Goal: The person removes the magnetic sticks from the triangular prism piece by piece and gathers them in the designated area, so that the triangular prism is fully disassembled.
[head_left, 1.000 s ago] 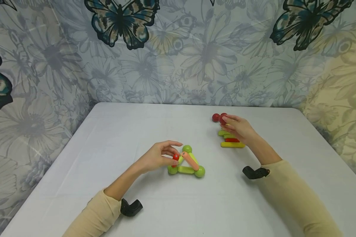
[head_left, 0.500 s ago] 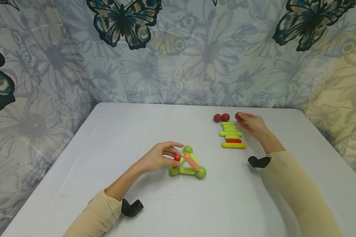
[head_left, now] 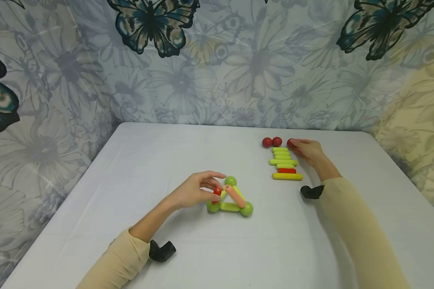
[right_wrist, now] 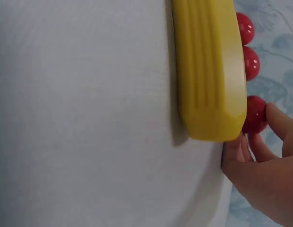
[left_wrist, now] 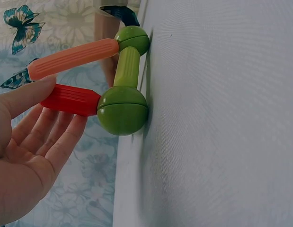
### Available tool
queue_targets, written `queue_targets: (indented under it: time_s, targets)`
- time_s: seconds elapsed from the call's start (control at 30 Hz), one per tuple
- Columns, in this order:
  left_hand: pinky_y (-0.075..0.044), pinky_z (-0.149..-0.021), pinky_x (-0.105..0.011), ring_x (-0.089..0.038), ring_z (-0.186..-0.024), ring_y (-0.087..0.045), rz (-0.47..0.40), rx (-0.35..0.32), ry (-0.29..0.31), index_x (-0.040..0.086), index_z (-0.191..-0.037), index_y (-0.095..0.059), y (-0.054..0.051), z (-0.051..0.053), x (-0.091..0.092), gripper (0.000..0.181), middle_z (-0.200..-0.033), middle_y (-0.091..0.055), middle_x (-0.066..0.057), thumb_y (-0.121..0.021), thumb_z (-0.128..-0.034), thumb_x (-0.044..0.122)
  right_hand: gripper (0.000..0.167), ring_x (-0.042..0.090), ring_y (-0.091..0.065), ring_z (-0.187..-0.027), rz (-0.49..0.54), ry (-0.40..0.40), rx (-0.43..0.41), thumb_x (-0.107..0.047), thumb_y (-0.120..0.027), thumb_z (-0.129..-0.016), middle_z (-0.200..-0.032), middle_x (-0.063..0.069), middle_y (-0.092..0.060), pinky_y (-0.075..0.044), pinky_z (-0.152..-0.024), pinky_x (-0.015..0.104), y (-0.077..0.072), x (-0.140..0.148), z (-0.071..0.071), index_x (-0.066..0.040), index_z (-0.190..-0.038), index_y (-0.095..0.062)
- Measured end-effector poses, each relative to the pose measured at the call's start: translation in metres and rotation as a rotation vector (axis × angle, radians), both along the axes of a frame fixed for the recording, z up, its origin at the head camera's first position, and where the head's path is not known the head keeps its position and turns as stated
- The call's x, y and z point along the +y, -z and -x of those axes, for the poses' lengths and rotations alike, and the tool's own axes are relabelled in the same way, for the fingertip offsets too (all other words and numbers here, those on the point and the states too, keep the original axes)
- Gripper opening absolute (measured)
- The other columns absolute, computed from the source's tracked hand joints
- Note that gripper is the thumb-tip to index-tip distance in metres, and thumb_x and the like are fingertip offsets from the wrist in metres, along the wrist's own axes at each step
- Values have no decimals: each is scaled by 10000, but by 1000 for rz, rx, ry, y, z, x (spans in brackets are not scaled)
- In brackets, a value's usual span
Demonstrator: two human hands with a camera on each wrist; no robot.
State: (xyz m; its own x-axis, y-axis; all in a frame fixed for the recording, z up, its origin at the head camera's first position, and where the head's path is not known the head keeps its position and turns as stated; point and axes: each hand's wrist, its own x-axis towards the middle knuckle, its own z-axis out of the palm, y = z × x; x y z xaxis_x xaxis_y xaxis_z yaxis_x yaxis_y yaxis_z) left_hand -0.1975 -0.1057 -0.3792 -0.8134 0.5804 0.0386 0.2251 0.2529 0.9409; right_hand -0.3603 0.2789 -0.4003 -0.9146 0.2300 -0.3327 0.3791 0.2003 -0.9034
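My left hand (head_left: pixel 193 192) pinches a red rod (left_wrist: pixel 73 100) between thumb and fingers. The rod rises from the left green ball (left_wrist: pixel 122 110) of a triangle of green balls and light green rods (head_left: pixel 230 207) lying on the table. From the right green ball (head_left: pixel 246 209) an orange rod (head_left: pixel 235 196) stands up, leaning; in the left wrist view it passes close to my thumb. At the back right, my right hand (head_left: pixel 311 153) grips a red ball (right_wrist: pixel 255 115) with thumb and fingers, at or just above the tabletop.
Two more red balls (head_left: pixel 272 142) sit left of my right hand. In front of them lies a row of light green rods (head_left: pixel 283 162), a red rod (head_left: pixel 287 171) and a yellow rod (head_left: pixel 287 176). The white table (head_left: pixel 159 152) meets patterned cloth walls behind.
My right hand has carried the red ball rightward, away from the other two red balls, then lowered slightly. The left hand keeps its pinch on the red rod, barely moving.
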Motion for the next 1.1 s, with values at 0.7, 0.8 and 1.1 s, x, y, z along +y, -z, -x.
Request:
queue_targets:
  time_s: [0.7,0.8,1.1]
  targets:
    - [-464,-923,-357,-191,-999,-613,-1,12,4,17,-1331,-516,1,0,0,518,-1064,-658,-160,-697,-845,4,611,153,-470,-914,-170,-19,7,-412,-563,-944,-1086,52,-509,-412,-739,190,3,-12,5,-29,-1407,-454]
    - [-465,-922,-359,-196,-1009,-611,4,15,0,21,-1332,-516,1,0,0,517,-1068,-659,-152,-697,-848,8,597,148,-477,-895,-167,-11,8,-403,-558,-950,-1070,45,-510,-408,-690,174,0,-15,5,-29,-1404,-456]
    - [-466,-911,-353,-196,-1017,-606,18,5,-7,29,-1331,-520,2,1,0,508,-1073,-661,-134,-698,-855,26,624,149,-493,-919,-151,22,-4,-424,-493,-975,-1187,77,-491,-435,-841,236,-2,-19,4,-48,-1457,-369]
